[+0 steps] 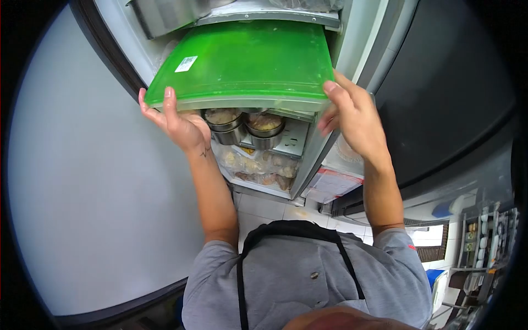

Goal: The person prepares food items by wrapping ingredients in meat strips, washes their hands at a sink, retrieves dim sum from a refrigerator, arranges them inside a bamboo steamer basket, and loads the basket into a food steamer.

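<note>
A wide, flat plastic box with a green lid (264,60) lies partly inside an open refrigerator, its near edge sticking out towards me. A white label sticks to the lid's left side. My left hand (181,125) holds the near left corner, thumb at the front edge and fingers around the side. At the near right corner, my right hand (360,118) has its thumb against the lid's edge; its lower fingers are slightly blurred beside the box. Whatever the box contains is hidden under the lid.
Above the box, a metal container (168,16) stands on a refrigerator shelf (264,17). Below are round metal tins (265,132) with food and bagged food (250,164). The open door (99,176) is at left, a dark appliance (456,104) at right.
</note>
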`<state>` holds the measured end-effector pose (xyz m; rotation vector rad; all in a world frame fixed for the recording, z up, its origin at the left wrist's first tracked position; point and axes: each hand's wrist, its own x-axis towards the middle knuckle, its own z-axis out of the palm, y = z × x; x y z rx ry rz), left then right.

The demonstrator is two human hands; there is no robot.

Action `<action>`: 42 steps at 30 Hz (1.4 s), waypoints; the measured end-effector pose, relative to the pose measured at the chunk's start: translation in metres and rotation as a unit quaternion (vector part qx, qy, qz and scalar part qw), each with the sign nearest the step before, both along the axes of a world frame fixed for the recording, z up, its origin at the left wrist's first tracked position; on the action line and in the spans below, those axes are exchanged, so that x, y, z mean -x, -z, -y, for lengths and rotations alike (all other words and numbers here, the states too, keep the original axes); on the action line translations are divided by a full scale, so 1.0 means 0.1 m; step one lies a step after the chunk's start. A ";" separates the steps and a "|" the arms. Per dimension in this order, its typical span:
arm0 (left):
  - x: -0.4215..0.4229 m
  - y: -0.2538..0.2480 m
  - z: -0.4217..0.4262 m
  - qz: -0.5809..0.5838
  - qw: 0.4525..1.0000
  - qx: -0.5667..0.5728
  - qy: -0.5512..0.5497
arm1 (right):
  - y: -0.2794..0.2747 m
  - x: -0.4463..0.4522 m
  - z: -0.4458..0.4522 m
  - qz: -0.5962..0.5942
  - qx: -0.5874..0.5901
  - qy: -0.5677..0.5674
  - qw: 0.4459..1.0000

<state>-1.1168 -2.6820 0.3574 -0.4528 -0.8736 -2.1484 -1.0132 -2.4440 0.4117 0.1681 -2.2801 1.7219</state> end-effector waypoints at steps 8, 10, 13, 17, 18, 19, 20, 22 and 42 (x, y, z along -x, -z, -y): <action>-0.08 -0.13 0.08 0.024 0.998 0.050 -0.007 | -0.63 0.06 0.28 -0.372 -0.599 0.030 0.708; -0.05 -0.11 0.11 0.022 0.999 0.045 -0.008 | -0.80 0.20 0.35 -0.345 -0.654 -0.068 0.670; -0.07 -0.07 0.14 0.028 0.999 0.039 -0.020 | -0.86 0.26 0.49 -0.303 -0.683 -0.091 0.659; -0.09 -0.12 0.17 0.058 0.997 0.052 -0.013 | -0.83 0.29 0.63 -0.280 -0.725 -0.090 0.623; -0.12 -0.16 0.17 0.060 0.997 0.049 -0.013 | -0.82 0.29 0.66 -0.293 -0.730 -0.088 0.611; -0.14 -0.20 0.17 0.083 0.995 0.055 -0.016 | -0.80 0.30 0.69 -0.292 -0.731 -0.089 0.610; -0.15 -0.22 0.17 0.106 0.992 0.062 -0.019 | -0.79 0.31 0.72 -0.320 -0.740 -0.089 0.585; -0.09 -0.20 0.22 0.109 0.991 0.069 -0.027 | -0.74 0.32 0.77 -0.348 -0.748 -0.088 0.558; 0.21 -0.33 0.75 -0.035 0.826 0.437 -0.354 | -0.75 0.56 0.59 -0.421 -0.720 0.003 0.551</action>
